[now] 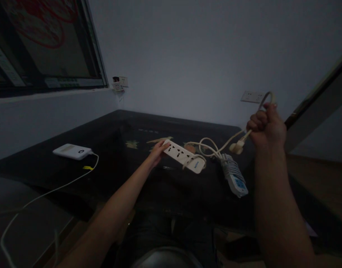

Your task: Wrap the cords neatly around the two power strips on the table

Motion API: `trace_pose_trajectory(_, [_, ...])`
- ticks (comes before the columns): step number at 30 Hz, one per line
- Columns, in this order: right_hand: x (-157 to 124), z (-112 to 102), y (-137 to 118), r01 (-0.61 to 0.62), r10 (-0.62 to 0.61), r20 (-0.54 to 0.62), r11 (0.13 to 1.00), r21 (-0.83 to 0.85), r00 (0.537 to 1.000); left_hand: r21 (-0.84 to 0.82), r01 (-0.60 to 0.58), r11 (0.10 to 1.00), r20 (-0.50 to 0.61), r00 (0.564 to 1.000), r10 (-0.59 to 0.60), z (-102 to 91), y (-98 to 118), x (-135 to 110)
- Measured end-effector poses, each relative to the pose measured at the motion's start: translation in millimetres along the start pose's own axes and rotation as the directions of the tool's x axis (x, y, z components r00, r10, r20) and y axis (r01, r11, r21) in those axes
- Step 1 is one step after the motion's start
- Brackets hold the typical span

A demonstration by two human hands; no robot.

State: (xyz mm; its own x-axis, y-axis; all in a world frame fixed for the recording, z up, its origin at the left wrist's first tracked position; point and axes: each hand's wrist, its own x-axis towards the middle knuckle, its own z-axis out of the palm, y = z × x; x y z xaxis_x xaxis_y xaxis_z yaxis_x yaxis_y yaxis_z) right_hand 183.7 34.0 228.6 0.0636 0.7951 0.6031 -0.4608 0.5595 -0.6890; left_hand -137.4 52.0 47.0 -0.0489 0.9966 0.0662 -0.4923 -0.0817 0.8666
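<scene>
My left hand [157,151] rests on the near end of a white power strip [183,155] lying on the dark table [112,130], fingers curled on its edge. My right hand [267,125] is raised above the table's right side, fisted round the strip's cream cable [267,97]. The plug [237,147] dangles just below that fist. The cable loops back across the table to the strip. A second power strip [234,175], grey with its cord wound round it, lies to the right of the first.
A white power bank [72,151] with a white cable [48,193] sits on the table's left part. Wall sockets [253,96] are on the back wall, another socket [120,82] near the window [45,41] at left. A dark slanted rail [318,96] stands at right.
</scene>
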Motion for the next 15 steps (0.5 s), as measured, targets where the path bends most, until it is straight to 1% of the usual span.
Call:
trace_pose_trajectory(2, [-4, 1, 9, -0.078, 0.078, -0.008, 0.996, -0.047, 0.997, -0.063, 0.023, 0.998, -0.019, 1.000, -0.024, -0.6, 1, 1])
trace_pose_trajectory(4, [-13, 5, 16, -0.198, 0.203, 0.022, 0.971, -0.134, 0.979, -0.134, 0.022, 0.991, -0.054, 0.998, -0.030, -1.8, 3, 3])
trace_pose_trajectory(5, [-19, 7, 18, -0.268, 0.280, 0.042, 0.945, -0.190, 0.959, -0.167, 0.014, 0.986, -0.073, 0.997, -0.026, -2.6, 5, 5])
trace_pose_trajectory(7, [-31, 12, 18, -0.390, 0.432, 0.079, 0.868, -0.306, 0.899, -0.223, -0.011, 0.975, -0.111, 0.994, -0.014, -4.4, 8, 8])
trace_pose_trajectory(9, [-39, 15, 17, -0.459, 0.535, 0.094, 0.791, -0.405, 0.839, -0.259, -0.033, 0.965, -0.141, 0.990, -0.004, -5.7, 11, 9])
trace_pose_trajectory(10, [-41, 15, 16, -0.470, 0.560, 0.089, 0.763, -0.443, 0.824, -0.269, -0.040, 0.962, -0.149, 0.989, -0.001, -5.8, 12, 9])
trace_pose_trajectory(11, [-42, 15, 16, -0.468, 0.566, 0.075, 0.744, -0.477, 0.821, -0.275, -0.044, 0.960, -0.153, 0.988, 0.002, -5.5, 12, 8])
trace_pose_trajectory(13, [-43, 13, 19, -0.443, 0.543, 0.028, 0.713, -0.543, 0.839, -0.275, -0.049, 0.960, -0.147, 0.989, 0.008, -3.4, 11, 6])
trace_pose_trajectory(15, [-45, 14, 27, -0.402, 0.511, -0.011, 0.664, -0.630, 0.860, -0.264, -0.053, 0.963, -0.135, 0.991, 0.017, -0.1, 9, 2])
